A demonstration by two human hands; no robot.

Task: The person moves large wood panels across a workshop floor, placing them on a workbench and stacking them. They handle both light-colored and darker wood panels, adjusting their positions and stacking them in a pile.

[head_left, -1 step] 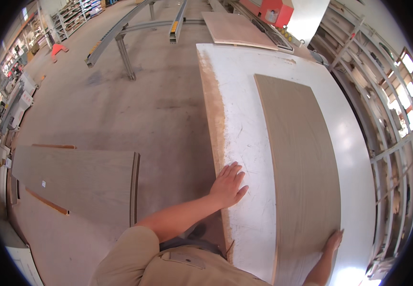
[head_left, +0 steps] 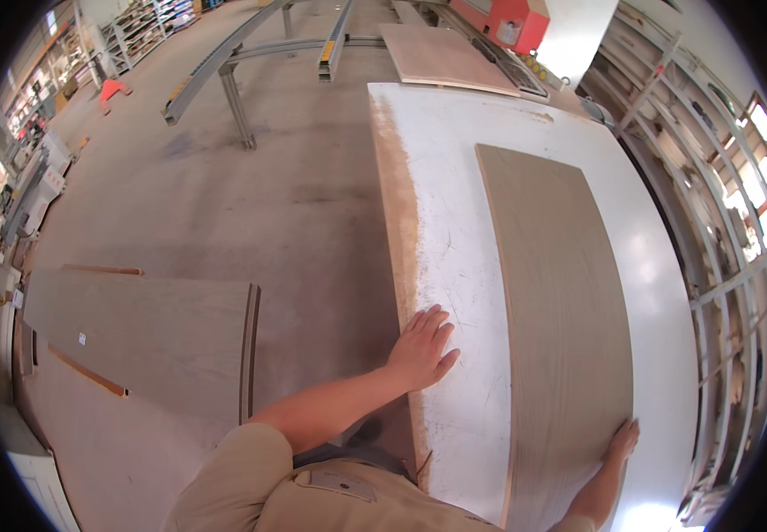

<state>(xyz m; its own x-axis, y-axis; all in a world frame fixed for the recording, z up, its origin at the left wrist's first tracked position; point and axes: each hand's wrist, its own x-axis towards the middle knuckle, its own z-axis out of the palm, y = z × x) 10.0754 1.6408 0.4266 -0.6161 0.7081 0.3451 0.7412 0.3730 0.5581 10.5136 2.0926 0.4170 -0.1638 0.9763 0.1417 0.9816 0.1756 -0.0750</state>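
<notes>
Scuffed white worktable (head_left: 454, 230) carries grey-brown wood-grain panel (head_left: 565, 293), long axis running away from wearer, right hand (head_left: 622, 438) nearer, at its right edge, can't tell if clamped, left hand (head_left: 420, 349) open on tabletop leftward.

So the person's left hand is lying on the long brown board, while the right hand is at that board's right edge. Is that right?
Not quite: the head view shows the left hand on the white tabletop, to the left of the long brown board. The right hand is indeed at that board's right edge.
</notes>
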